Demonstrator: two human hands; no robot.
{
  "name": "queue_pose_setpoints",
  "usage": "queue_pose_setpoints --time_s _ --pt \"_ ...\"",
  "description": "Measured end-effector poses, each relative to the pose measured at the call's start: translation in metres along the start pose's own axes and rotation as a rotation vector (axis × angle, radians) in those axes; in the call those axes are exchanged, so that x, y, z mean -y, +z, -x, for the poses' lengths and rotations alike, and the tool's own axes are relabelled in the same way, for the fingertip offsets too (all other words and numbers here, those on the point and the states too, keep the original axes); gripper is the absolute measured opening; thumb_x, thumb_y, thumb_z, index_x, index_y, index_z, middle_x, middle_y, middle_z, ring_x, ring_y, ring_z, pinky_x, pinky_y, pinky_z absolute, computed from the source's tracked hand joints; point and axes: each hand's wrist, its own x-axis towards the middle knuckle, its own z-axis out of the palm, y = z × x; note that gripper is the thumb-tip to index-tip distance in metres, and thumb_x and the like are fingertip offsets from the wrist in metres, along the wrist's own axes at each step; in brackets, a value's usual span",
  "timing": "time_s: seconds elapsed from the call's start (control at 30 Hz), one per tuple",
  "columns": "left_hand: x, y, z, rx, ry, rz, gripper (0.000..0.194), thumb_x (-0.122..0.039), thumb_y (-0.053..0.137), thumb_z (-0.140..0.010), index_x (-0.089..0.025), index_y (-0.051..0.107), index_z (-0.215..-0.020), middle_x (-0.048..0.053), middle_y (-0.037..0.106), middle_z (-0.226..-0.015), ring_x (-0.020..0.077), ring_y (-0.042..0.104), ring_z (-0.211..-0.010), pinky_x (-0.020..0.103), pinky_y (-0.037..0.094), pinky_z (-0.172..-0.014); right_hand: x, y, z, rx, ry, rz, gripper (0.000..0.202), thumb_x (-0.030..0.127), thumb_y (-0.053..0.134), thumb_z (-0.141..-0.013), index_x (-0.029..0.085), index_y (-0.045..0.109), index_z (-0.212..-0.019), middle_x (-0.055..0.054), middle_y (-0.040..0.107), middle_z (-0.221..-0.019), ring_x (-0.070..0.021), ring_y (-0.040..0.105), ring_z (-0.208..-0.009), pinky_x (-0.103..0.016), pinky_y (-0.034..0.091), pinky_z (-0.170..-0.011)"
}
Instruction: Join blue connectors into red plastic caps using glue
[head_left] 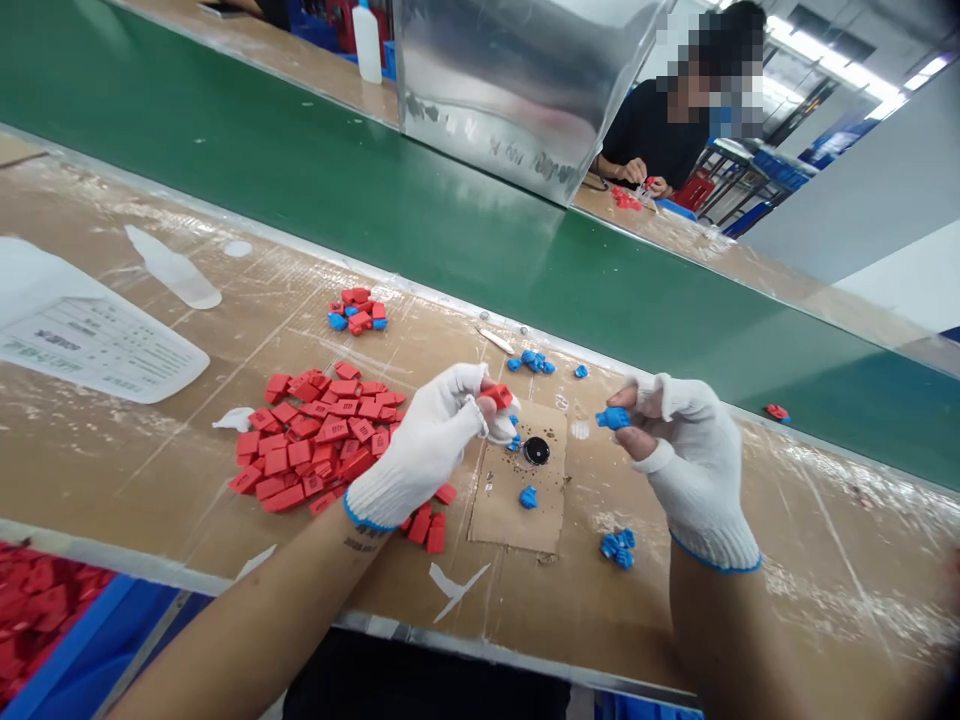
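My left hand [435, 435], in a white glove with bare fingertips, pinches a red piece [497, 396] above the cardboard sheet [495, 510]. Out to the right, my right hand [686, 450], gloved the same way, holds a small blue piece [613, 418] between thumb and fingers. On the cardboard lie a round black disc [536, 451] and a loose blue piece [528, 497]. A large pile of red pieces [334, 430] spreads left of the cardboard, partly behind my left hand. Small groups of blue pieces lie beyond the cardboard [532, 360] and to its right [618, 548].
A mixed red and blue cluster [360, 310] sits farther back. Plastic bags [82, 325] lie at the left. A green belt [315, 160] crosses behind, with a metal panel [510, 90] over it. Another person [652, 130] works across. Red pieces fill a blue bin [75, 650] lower left.
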Motion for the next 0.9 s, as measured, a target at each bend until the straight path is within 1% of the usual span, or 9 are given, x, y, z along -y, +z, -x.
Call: queue_pose_setpoints --time_s 0.1,0.2,0.3,0.37,0.43,0.6,0.7,0.8,0.9 --pt "0.004 0.006 0.005 0.068 -0.034 0.015 0.047 -0.051 0.097 -0.076 -0.018 0.068 -0.094 0.003 0.078 -0.082 0.0119 0.072 -0.060 0.025 0.064 -0.062 0.018 0.008 -0.007 -0.048 -0.053 -0.075 0.026 0.015 0.076 -0.085 0.032 0.061 -0.098 -0.002 0.070 -0.098 -0.0244 0.070 -0.102 -0.037 0.063 -0.071" --pt "0.005 0.009 0.009 0.099 -0.040 0.011 0.044 -0.048 0.097 -0.077 -0.018 0.069 -0.095 0.004 0.079 -0.085 0.0129 0.074 -0.066 0.025 0.064 -0.065 0.027 0.024 -0.007 -0.038 -0.072 -0.127 0.027 0.013 0.076 -0.085 0.032 0.061 -0.098 -0.002 0.071 -0.100 -0.0242 0.072 -0.099 -0.039 0.065 -0.075" --pt "0.004 0.008 0.012 0.141 -0.013 0.002 0.041 -0.042 0.097 -0.077 -0.020 0.067 -0.093 0.002 0.079 -0.085 0.0133 0.073 -0.069 0.026 0.063 -0.068 0.025 0.043 0.001 0.005 -0.022 -0.177 0.026 0.010 0.076 -0.084 0.028 0.061 -0.095 -0.002 0.073 -0.100 -0.0215 0.074 -0.094 -0.039 0.065 -0.080" --pt "0.003 0.007 0.014 0.157 0.005 -0.015 0.041 -0.039 0.098 -0.076 -0.021 0.066 -0.092 0.002 0.079 -0.086 0.0140 0.073 -0.070 0.027 0.062 -0.068 0.022 0.053 0.007 0.033 0.008 -0.192 0.025 0.009 0.076 -0.084 0.027 0.060 -0.092 -0.001 0.074 -0.100 -0.0196 0.074 -0.090 -0.037 0.063 -0.078" --pt "0.003 0.006 0.015 0.147 0.015 -0.044 0.039 -0.034 0.099 -0.074 -0.021 0.065 -0.089 0.002 0.079 -0.087 0.0149 0.073 -0.073 0.028 0.061 -0.070 0.018 0.058 0.012 0.035 0.013 -0.197 0.023 0.011 0.076 -0.085 0.026 0.059 -0.089 -0.002 0.074 -0.099 -0.0192 0.073 -0.089 -0.036 0.062 -0.075" --pt "0.002 0.005 0.014 0.168 0.042 -0.070 0.034 -0.024 0.096 -0.073 -0.021 0.065 -0.086 0.001 0.079 -0.087 0.0163 0.074 -0.077 0.031 0.061 -0.075 0.014 0.060 0.013 0.027 0.004 -0.187 0.022 0.015 0.076 -0.087 0.026 0.057 -0.088 -0.003 0.075 -0.099 -0.0214 0.074 -0.089 -0.037 0.063 -0.075" --pt "0.001 0.005 0.013 0.168 0.054 -0.071 0.034 -0.022 0.096 -0.071 -0.021 0.065 -0.084 0.001 0.079 -0.087 0.0170 0.074 -0.077 0.030 0.061 -0.072 0.012 0.058 0.012 0.064 -0.045 -0.105 0.022 0.014 0.075 -0.088 0.026 0.057 -0.085 -0.003 0.076 -0.097 -0.0217 0.074 -0.088 -0.037 0.062 -0.075" --pt "0.001 0.005 0.012 0.154 0.050 -0.086 0.033 -0.021 0.097 -0.069 -0.021 0.067 -0.083 0.003 0.080 -0.090 0.0189 0.076 -0.081 0.031 0.062 -0.072 0.010 0.058 0.012 0.102 -0.090 -0.015 0.020 0.015 0.075 -0.090 0.026 0.059 -0.084 -0.003 0.078 -0.098 -0.0220 0.075 -0.089 -0.038 0.062 -0.076" --pt "0.001 0.005 0.011 0.147 0.061 -0.108 0.031 -0.020 0.096 -0.069 -0.020 0.068 -0.082 0.003 0.080 -0.089 0.0184 0.075 -0.080 0.029 0.061 -0.071 0.011 0.058 0.011 0.122 -0.143 0.051 0.020 0.016 0.074 -0.093 0.026 0.060 -0.083 -0.003 0.078 -0.098 -0.0211 0.075 -0.086 -0.036 0.062 -0.074"
